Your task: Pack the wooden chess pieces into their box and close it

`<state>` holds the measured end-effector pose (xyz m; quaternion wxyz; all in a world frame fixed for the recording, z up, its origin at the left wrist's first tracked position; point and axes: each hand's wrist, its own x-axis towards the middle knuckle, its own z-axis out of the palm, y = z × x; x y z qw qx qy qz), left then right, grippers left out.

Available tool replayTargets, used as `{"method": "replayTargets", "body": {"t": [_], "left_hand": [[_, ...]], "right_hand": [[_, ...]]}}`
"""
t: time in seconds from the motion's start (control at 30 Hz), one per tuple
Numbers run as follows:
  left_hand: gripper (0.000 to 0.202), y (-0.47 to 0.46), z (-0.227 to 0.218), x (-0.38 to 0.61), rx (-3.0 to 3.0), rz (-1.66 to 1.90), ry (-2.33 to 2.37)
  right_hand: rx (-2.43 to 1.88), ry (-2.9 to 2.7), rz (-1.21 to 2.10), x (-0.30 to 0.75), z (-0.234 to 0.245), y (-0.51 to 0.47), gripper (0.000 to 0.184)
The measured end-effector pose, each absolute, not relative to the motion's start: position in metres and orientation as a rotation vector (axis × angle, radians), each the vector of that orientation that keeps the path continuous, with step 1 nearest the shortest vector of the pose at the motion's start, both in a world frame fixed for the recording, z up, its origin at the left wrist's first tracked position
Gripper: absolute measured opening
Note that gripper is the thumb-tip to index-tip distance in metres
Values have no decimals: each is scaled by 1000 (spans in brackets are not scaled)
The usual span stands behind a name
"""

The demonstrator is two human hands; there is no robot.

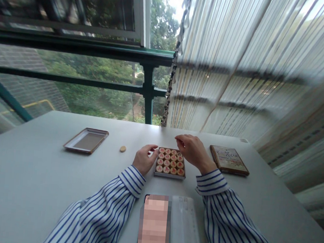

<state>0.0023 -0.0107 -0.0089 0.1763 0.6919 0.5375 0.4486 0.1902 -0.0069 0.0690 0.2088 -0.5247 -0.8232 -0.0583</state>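
Observation:
A shallow box (169,176) holds rows of round wooden xiangqi pieces (173,163) with red characters facing up. My left hand (145,158) is at the left side of this box, its thumb and forefinger curved with a gap between them. Whether it touches the box edge is hard to make out. Over the box's far right corner hovers my right hand (193,151), fingers curled together and pointing left. It covers part of that corner, and anything between its fingertips is hidden. A single pale round piece (123,148) lies on the table left of my left hand.
An open, shallow box lid or tray (86,139) lies at the far left of the white table (61,188). Right of my right hand is a closed box with a printed cover (229,159). A phone (154,225) and a whitish translucent packet (185,228) lie nearest me.

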Motion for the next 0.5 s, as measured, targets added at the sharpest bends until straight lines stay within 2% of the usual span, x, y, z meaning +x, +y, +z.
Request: {"method": "replayTargets", "body": {"t": [0.5], "left_hand": [[26,-23,14,-52,1969,1320,1727]], "right_hand": [[-1305,-2489,-19,156,63,-20,25]]}}
